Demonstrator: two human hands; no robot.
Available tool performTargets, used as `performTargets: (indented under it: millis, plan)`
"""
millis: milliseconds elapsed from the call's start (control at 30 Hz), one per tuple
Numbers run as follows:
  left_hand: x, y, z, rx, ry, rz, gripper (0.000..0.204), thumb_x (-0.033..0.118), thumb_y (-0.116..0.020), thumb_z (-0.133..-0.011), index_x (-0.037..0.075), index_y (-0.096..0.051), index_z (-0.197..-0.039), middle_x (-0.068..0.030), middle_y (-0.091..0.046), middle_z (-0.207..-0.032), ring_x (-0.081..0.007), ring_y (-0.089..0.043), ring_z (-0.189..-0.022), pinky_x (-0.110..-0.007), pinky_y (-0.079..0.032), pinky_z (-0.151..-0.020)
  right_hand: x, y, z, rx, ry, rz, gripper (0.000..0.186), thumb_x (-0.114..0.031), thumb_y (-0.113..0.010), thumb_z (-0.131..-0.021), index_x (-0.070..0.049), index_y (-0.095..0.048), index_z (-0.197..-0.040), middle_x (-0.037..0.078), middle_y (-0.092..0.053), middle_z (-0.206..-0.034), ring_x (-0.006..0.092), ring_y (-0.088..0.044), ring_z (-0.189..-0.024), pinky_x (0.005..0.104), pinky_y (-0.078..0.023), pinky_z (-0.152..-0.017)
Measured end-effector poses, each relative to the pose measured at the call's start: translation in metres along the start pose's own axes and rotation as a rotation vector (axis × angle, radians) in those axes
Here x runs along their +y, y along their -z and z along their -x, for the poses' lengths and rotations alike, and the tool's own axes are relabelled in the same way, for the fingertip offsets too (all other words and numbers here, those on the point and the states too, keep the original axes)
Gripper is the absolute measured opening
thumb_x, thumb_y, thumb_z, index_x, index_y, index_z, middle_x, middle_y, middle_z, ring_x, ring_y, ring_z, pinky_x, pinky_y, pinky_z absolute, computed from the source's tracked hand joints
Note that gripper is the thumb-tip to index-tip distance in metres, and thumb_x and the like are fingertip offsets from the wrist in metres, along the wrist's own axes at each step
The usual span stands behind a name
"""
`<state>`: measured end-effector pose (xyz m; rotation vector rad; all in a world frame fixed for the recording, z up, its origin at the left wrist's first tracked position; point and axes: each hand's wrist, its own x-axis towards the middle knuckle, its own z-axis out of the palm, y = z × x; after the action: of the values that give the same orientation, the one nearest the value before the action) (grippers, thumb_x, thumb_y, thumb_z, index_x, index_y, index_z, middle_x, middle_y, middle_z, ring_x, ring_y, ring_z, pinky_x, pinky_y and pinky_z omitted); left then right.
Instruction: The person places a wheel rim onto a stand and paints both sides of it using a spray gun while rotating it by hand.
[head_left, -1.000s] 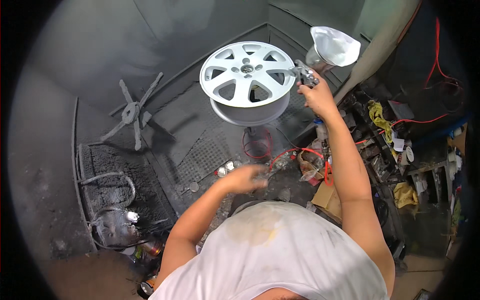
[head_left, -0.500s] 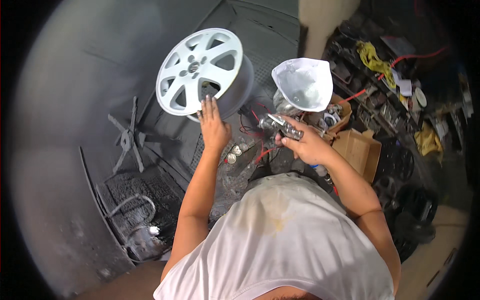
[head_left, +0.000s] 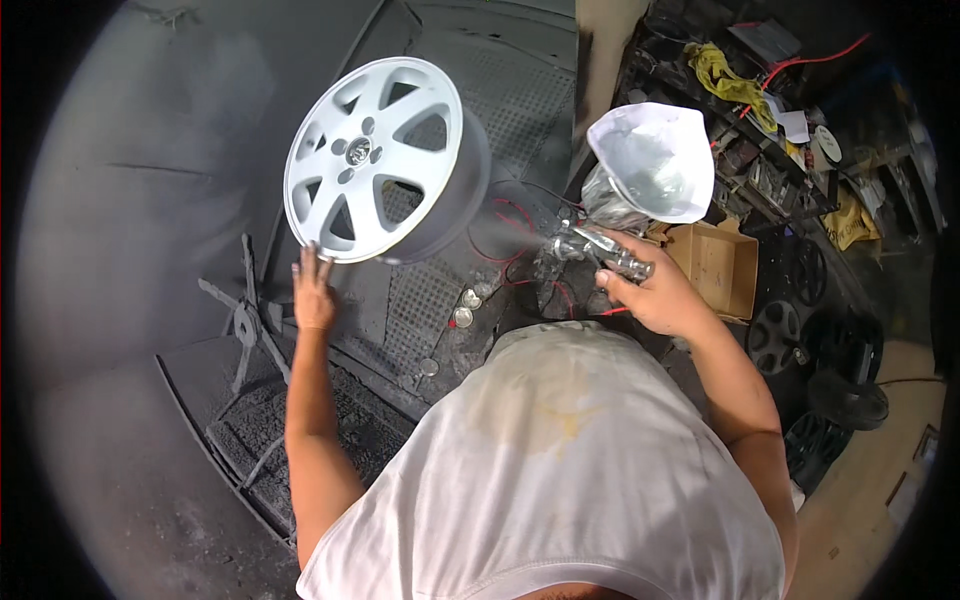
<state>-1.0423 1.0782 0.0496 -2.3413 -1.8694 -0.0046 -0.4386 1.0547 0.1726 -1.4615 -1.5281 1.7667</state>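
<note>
Far left: grey, overspray-coated booth wall point(head_left: 150, 200), with a dark multi-armed metal stand point(head_left: 245, 320) below it, lying just beside the left forearm.

Left hand point(head_left: 313, 292) raised, fingers spread flat and released, fingertips touching the lower rim of the white alloy wheel point(head_left: 375, 160). Not closed around anything.

Wheel held up above a grated booth floor point(head_left: 440, 300), spoked face turned toward the camera and tilted up-left; axle line running from the hub back toward the lower right, barrel trailing on the right side. What carries it from behind: hidden, cannot tell.

Under and right of the wheel: red hose point(head_left: 515, 225) looping across the grating, and a few small round caps point(head_left: 465, 305) lying near one another on the floor.

Next, a faint mist between barrel and nozzle. Silver spray gun point(head_left: 590, 250) clenched in the right hand point(head_left: 655, 295), long axis roughly level, nozzle pointing left at the wheel's barrel, close but apart. Clear cup with white liner point(head_left: 655, 165) standing on top of the gun, mouth upward and leaning right.

Just right of the hand: open cardboard box point(head_left: 715, 265). Farther right: cluttered shelves with a yellow rag point(head_left: 730, 80), and dark wheels point(head_left: 775, 335) on the ground, well apart from the gun.

Bottom centre: white stained shirt point(head_left: 560, 470).
</note>
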Motion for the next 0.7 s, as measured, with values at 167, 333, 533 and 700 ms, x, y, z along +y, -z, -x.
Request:
performTargets:
  millis: [167, 333, 533, 700]
  plan:
    - [-0.025, 0.067, -0.049, -0.008, 0.151, -0.382, 0.073, -0.005, -0.052, -0.083, 0.018, -0.049, -0.152, -0.0162, -0.029, -0.168, -0.0363, -0.023, -0.157, -0.062, -0.016, -0.124, 0.001, 0.001, -0.009, 0.069, 0.06, -0.039, 0.049, -0.008, -0.061, -0.097, -0.003, -0.053, -0.145, 0.011, -0.069, -0.125, 0.0158, -0.062, -0.111, 0.0315, -0.047, -0.102]
    - [0.137, 0.081, -0.066, 0.233, 0.212, 0.658, 0.071, 0.009, -0.064, -0.088, 0.001, -0.041, -0.154, -0.0241, -0.035, -0.163, -0.0405, -0.03, -0.153, -0.06, -0.015, -0.124, 0.009, -0.001, -0.019, 0.138, 0.173, -0.001, 0.049, -0.008, -0.062, -0.097, -0.002, -0.053, -0.145, 0.011, -0.069, -0.127, 0.0175, -0.062, -0.115, 0.0326, -0.046, -0.104]
    - [0.239, 0.055, -0.027, 0.047, 0.095, 0.46, 0.083, 0.029, -0.065, -0.093, 0.002, -0.027, -0.161, -0.0192, -0.021, -0.17, -0.038, -0.014, -0.158, -0.062, -0.005, -0.125, 0.007, 0.005, -0.029, 0.171, 0.212, 0.018, 0.054, -0.016, -0.066, -0.098, -0.005, -0.051, -0.149, -0.004, -0.06, -0.084, 0.0057, -0.053, -0.07, 0.024, -0.048, -0.066]
    - [0.064, -0.028, 0.036, 0.091, 0.106, -0.067, 0.089, 0.001, -0.056, -0.082, 0.015, -0.026, -0.164, -0.008, -0.018, -0.173, -0.032, -0.013, -0.16, -0.061, -0.005, -0.127, 0.003, 0.009, -0.034, 0.124, 0.242, 0.024, 0.047, -0.015, -0.063, -0.099, -0.001, -0.055, -0.143, 0.014, -0.069, -0.128, 0.0206, -0.064, -0.117, 0.0347, -0.046, -0.105]
